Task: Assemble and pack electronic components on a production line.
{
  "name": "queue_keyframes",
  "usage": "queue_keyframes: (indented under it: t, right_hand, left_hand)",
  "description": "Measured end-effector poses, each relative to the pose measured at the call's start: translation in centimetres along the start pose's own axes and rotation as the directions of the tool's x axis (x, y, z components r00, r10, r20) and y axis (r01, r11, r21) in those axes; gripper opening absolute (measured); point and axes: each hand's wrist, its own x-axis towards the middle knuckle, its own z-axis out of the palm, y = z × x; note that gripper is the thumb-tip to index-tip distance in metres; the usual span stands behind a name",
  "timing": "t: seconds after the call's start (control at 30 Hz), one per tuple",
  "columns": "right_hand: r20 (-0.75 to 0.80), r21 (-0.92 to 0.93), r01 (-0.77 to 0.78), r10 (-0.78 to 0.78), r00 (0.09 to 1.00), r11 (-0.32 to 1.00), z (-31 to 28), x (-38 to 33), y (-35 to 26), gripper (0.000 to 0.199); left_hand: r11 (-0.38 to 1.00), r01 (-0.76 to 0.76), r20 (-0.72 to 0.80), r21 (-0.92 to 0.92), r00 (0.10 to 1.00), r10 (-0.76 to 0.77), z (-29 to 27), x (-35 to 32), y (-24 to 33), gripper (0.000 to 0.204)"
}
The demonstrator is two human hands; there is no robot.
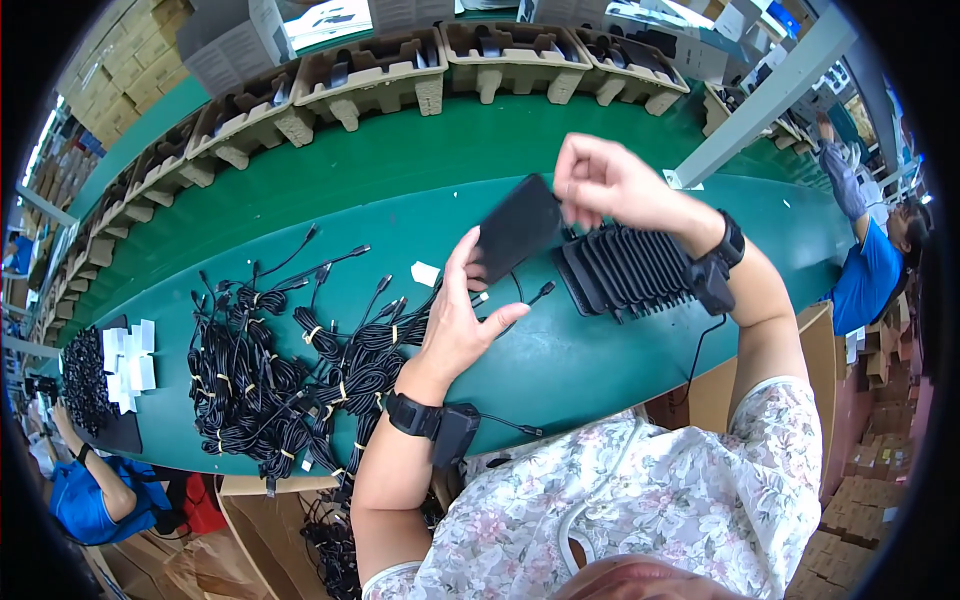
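Head view, thumb-spread left grip (462, 318) holding black slab (518, 228), right grip (612, 185) curled

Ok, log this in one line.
left hand: holding flat black device | right hand: at its far end, contact unclear | green table: bundled black cables left, black slabs right

bright light | right fingers (590, 193) blurred | edges bent, corners black

The surface (590, 372) is green, the flat panel (515, 230), stacked slabs (630, 270) and cables (240, 365) black, the moulded trays (430, 90) tan, the wearer's shirt (640, 490) white with a pink-and-grey floral print, the right-hand co-worker's top (865, 285) blue.
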Motion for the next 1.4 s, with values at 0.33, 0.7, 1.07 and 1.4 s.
queue_keyframes:
  t: [0.33,0.7,1.07,1.4]
  right_hand:
    - [0.260,0.029,0.036,-0.042,0.965,0.999,3.3,0.1,1.8,0.021]
    - [-0.516,-0.416,0.222,-0.430,0.741,0.882,-9.6,11.4,5.0,0.025]
    - [-0.821,0.030,0.098,-0.032,0.570,0.995,-19.5,19.0,9.3,0.035]
    - [-0.615,-0.782,-0.441,-0.425,0.664,0.441,-19.9,20.3,11.6,0.026]
  left_hand:
    - [0.929,0.167,0.101,-0.330,0.985,-0.141,-2.1,0.0,-1.0,0.034]
    - [0.951,0.061,-0.058,-0.304,0.995,-0.083,-1.7,0.1,-1.8,0.032]
    - [0.956,0.132,0.005,-0.262,0.991,-0.135,-2.5,-0.3,-2.9,0.032]
    - [0.986,0.132,0.059,-0.099,0.990,-0.126,-2.5,0.5,-2.6,0.013]
